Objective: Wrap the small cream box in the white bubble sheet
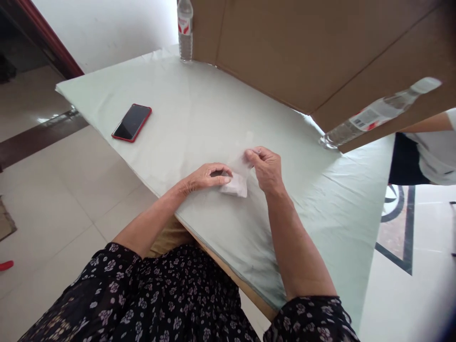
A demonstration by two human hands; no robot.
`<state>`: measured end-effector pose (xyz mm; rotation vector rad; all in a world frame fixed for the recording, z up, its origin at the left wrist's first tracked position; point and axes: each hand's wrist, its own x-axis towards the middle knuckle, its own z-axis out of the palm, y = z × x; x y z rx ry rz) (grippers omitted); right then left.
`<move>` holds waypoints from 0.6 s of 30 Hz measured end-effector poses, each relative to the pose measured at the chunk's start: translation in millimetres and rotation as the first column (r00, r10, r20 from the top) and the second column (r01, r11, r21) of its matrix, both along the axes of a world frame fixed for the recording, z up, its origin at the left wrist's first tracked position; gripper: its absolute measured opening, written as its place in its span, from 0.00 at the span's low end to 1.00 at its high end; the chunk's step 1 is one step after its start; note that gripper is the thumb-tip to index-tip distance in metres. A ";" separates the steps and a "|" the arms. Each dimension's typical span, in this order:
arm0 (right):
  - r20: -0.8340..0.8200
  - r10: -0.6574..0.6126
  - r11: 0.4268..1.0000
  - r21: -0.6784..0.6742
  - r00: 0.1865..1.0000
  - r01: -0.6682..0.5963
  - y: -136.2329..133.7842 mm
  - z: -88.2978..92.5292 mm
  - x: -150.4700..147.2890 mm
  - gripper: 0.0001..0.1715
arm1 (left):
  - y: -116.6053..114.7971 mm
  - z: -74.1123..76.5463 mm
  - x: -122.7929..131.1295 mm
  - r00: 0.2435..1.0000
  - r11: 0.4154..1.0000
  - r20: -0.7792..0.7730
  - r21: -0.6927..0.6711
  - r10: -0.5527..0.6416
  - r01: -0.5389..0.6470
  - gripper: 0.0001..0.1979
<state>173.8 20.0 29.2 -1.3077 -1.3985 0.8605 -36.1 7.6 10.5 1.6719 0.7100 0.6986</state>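
Note:
A small clear plastic bag (pixel 238 176) with something white in its lower part lies on the pale green table cover (pixel 199 118). My left hand (pixel 206 176) pinches the bag's left edge between thumb and forefinger. My right hand (pixel 266 167) has its fingers curled and pinched on the bag's upper right corner. Both hands rest near the table's front edge.
A phone in a red case (pixel 132 122) lies at the left of the table. One water bottle (pixel 185 29) stands at the far edge, another (pixel 377 114) at the right by a big cardboard sheet (pixel 320 52). Another person (pixel 432 152) sits at the far right.

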 end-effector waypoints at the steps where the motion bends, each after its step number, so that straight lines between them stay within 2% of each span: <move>1: -0.006 -0.013 1.000 0.022 1.000 0.013 4.3 2.3 -0.9 0.15 | 0.6 0.2 -0.5 1.000 1.000 0.018 -0.007 -0.005 0.006 0.21; 5: -0.035 -0.052 0.998 0.026 0.998 0.053 16.9 1.9 2.2 0.14 | 3.7 -3.9 -1.1 0.991 0.991 0.135 -0.133 0.011 0.007 0.22; 7: -0.046 -0.121 0.993 0.001 0.992 0.121 16.4 -2.5 7.3 0.11 | 4.5 -6.7 -0.6 0.985 0.979 0.165 -0.205 0.043 -0.009 0.25; 11: 0.064 -0.285 0.959 0.010 0.956 0.285 -4.8 -7.8 16.3 0.19 | 4.0 -8.4 0.6 0.982 0.965 0.171 -0.261 0.076 -0.029 0.29; 15: 0.324 -0.175 0.982 -0.018 0.930 0.191 -32.3 -1.7 7.2 0.22 | 3.6 -8.7 0.9 0.972 0.965 0.225 -0.263 0.067 -0.006 0.31; 18: 0.490 -0.146 0.982 -0.032 0.859 0.185 -36.9 2.8 -3.6 0.22 | 3.9 -10.1 0.3 0.971 0.970 0.230 -0.245 0.065 -0.007 0.30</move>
